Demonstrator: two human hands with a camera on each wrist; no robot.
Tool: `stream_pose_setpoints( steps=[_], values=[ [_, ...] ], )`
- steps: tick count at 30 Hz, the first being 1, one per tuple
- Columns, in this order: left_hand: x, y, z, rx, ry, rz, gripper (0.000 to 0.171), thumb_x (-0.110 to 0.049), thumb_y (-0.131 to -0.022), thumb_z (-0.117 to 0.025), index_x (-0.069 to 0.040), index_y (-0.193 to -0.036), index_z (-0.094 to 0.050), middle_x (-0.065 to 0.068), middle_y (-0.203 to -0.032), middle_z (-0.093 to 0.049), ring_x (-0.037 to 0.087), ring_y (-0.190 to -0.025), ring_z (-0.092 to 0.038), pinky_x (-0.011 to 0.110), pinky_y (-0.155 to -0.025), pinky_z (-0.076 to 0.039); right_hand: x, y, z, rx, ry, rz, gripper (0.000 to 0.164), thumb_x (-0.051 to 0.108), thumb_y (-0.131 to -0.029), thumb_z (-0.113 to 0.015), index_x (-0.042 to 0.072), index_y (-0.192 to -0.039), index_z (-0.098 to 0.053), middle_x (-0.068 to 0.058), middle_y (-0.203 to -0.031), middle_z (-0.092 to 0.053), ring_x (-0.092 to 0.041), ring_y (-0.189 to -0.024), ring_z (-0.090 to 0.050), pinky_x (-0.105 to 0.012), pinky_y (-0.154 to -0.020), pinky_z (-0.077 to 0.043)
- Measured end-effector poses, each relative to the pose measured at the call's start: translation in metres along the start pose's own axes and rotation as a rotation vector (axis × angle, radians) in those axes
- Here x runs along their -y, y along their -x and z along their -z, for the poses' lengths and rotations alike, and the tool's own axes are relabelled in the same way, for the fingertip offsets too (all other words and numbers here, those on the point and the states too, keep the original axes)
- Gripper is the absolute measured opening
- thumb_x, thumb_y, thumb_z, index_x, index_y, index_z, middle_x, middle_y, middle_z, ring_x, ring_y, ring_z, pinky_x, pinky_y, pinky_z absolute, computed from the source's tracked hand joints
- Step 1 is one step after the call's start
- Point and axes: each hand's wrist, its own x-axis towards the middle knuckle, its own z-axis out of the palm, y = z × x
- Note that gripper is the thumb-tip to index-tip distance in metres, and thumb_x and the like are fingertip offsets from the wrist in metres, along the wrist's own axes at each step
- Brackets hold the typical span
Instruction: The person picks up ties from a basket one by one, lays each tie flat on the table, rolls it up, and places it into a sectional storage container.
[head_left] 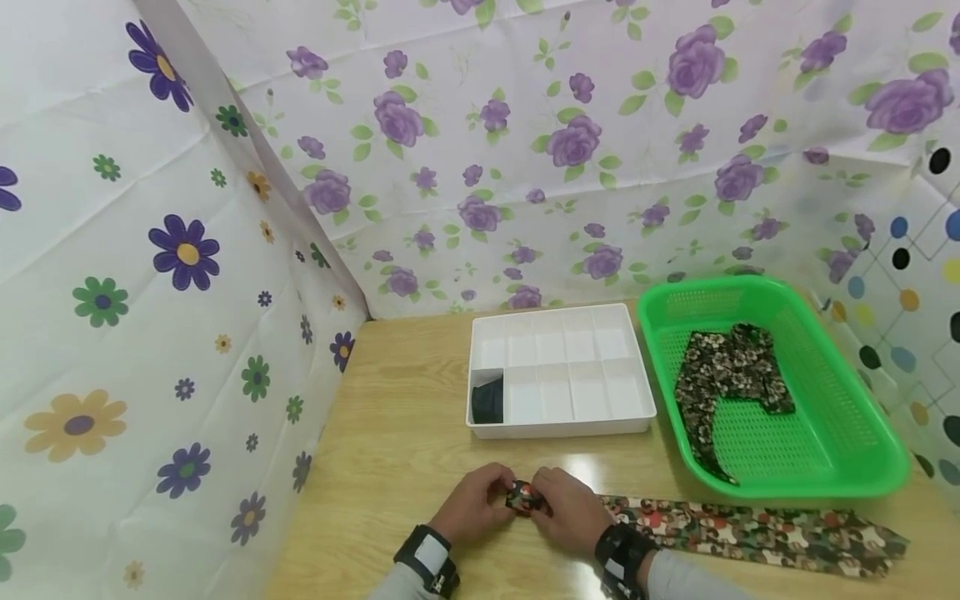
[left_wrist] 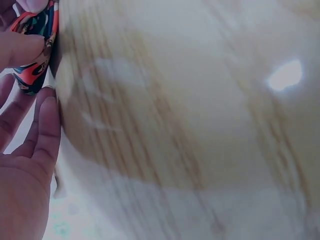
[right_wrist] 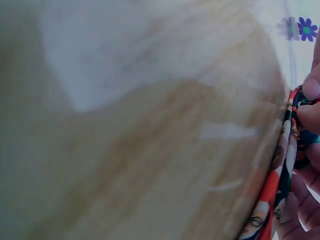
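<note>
A camouflage-patterned necktie (head_left: 735, 530) with red patches lies flat along the front of the table, its wide pointed tip at the right. Its other end is wound into a small roll (head_left: 522, 497) between the two hands. My left hand (head_left: 476, 505) pinches the roll from the left with thumb and fingers. From the right, my right hand (head_left: 573, 513) grips the same roll, where the flat strip runs out beneath it. In the left wrist view, the rolled cloth (left_wrist: 36, 52) stands on edge between the fingers. The right wrist view shows the strip (right_wrist: 272, 195) trailing from the right fingertips.
Behind the hands stands a white divided box (head_left: 561, 431), with a folded black cloth (head_left: 488, 402) in its front left compartment. To its right, a green plastic basket (head_left: 847, 417) holds a dark floral necktie (head_left: 701, 383). Patterned sheets (head_left: 480, 212) hang around the wooden table (head_left: 390, 417).
</note>
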Motion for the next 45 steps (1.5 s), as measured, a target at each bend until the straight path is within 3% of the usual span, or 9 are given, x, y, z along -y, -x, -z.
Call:
stream_pose_setpoints(
  steps=[6, 12, 21, 25, 27, 33, 37, 42, 45],
  values=[
    [-0.002, 0.002, 0.005, 0.004, 0.029, -0.012, 0.035, 0.001, -0.081, -0.081, -0.018, -0.106, -0.065, -0.005, -0.106, -0.069, 0.001, -0.091, -0.063, 0.021, -0.082, -0.056, 0.008, 0.000, -0.001, -0.006, -0.043, -0.004, 0.026, 0.023, -0.079, -0.082, 0.027, -0.081, -0.056, 0.018, -0.084, -0.050, -0.002, -0.077, -0.044, -0.018, -0.064, -0.038],
    [-0.001, 0.003, 0.009, 0.029, 0.094, 0.023, 0.038, 0.005, -0.080, -0.080, -0.017, -0.107, -0.064, -0.001, -0.106, -0.068, 0.001, -0.086, -0.063, 0.020, -0.076, -0.056, 0.013, -0.001, -0.003, -0.022, -0.005, 0.022, 0.028, 0.023, -0.078, -0.083, 0.026, -0.080, -0.056, 0.017, -0.085, -0.051, -0.001, -0.078, -0.043, -0.018, -0.065, -0.038],
    [-0.009, 0.007, 0.009, 0.025, 0.235, 0.091, 0.045, 0.009, -0.080, -0.081, -0.010, -0.117, -0.063, 0.008, -0.114, -0.072, 0.010, -0.095, -0.070, 0.022, -0.084, -0.060, 0.018, -0.007, 0.000, 0.040, -0.004, -0.020, 0.028, 0.022, -0.079, -0.084, 0.026, -0.076, -0.056, 0.016, -0.083, -0.051, -0.004, -0.077, -0.044, -0.020, -0.065, -0.038],
    [-0.008, 0.007, 0.006, 0.004, 0.375, 0.139, 0.034, 0.004, -0.080, -0.084, -0.003, -0.105, -0.061, 0.018, -0.129, -0.071, 0.016, -0.101, -0.074, 0.022, -0.085, -0.061, 0.018, -0.009, 0.003, 0.034, 0.024, -0.009, 0.028, 0.024, -0.076, -0.086, 0.025, -0.073, -0.058, 0.014, -0.091, -0.058, -0.006, -0.081, -0.048, -0.022, -0.068, -0.041],
    [-0.005, 0.007, 0.003, -0.004, 0.388, 0.140, 0.028, -0.001, -0.081, -0.086, -0.003, -0.097, -0.062, 0.019, -0.133, -0.070, 0.014, -0.103, -0.074, 0.021, -0.084, -0.061, 0.016, -0.009, 0.002, 0.030, 0.037, 0.002, 0.026, 0.025, -0.076, -0.087, 0.024, -0.073, -0.061, 0.012, -0.096, -0.061, -0.008, -0.084, -0.050, -0.023, -0.070, -0.043],
    [0.000, 0.005, -0.007, -0.023, 0.223, 0.048, 0.025, -0.014, -0.082, -0.087, -0.012, -0.087, -0.063, 0.006, -0.116, -0.074, 0.000, -0.095, -0.066, 0.018, -0.079, -0.058, 0.011, -0.009, 0.002, 0.027, 0.063, 0.047, 0.019, 0.023, -0.075, -0.087, 0.020, -0.077, -0.068, 0.007, -0.098, -0.062, -0.013, -0.087, -0.054, -0.028, -0.072, -0.048],
    [-0.005, 0.001, -0.010, -0.061, 0.085, -0.026, 0.025, -0.015, -0.085, -0.085, -0.014, -0.085, -0.060, -0.002, -0.096, -0.070, -0.002, -0.084, -0.058, 0.017, -0.073, -0.052, 0.009, -0.016, 0.011, 0.128, 0.061, 0.053, 0.012, 0.020, -0.077, -0.082, 0.016, -0.082, -0.072, 0.004, -0.098, -0.063, -0.013, -0.085, -0.054, -0.028, -0.072, -0.048],
    [-0.011, -0.001, -0.012, -0.064, -0.012, -0.031, 0.028, -0.011, -0.084, -0.086, -0.016, -0.082, -0.058, -0.009, -0.086, -0.060, -0.002, -0.081, -0.054, 0.017, -0.072, -0.050, 0.010, -0.025, 0.028, 0.222, 0.059, 0.056, 0.011, 0.012, -0.073, -0.077, 0.017, -0.073, -0.067, 0.005, -0.092, -0.065, -0.012, -0.079, -0.058, -0.027, -0.069, -0.051],
    [-0.013, -0.002, -0.012, -0.044, -0.082, -0.031, 0.029, -0.011, -0.083, -0.085, -0.018, -0.082, -0.057, -0.012, -0.083, -0.056, -0.003, -0.078, -0.050, 0.016, -0.071, -0.047, 0.015, -0.028, 0.039, 0.222, -0.020, 0.017, 0.018, 0.008, -0.075, -0.077, 0.016, -0.088, -0.069, 0.005, -0.098, -0.066, -0.010, -0.083, -0.060, -0.027, -0.072, -0.054]
  ],
)
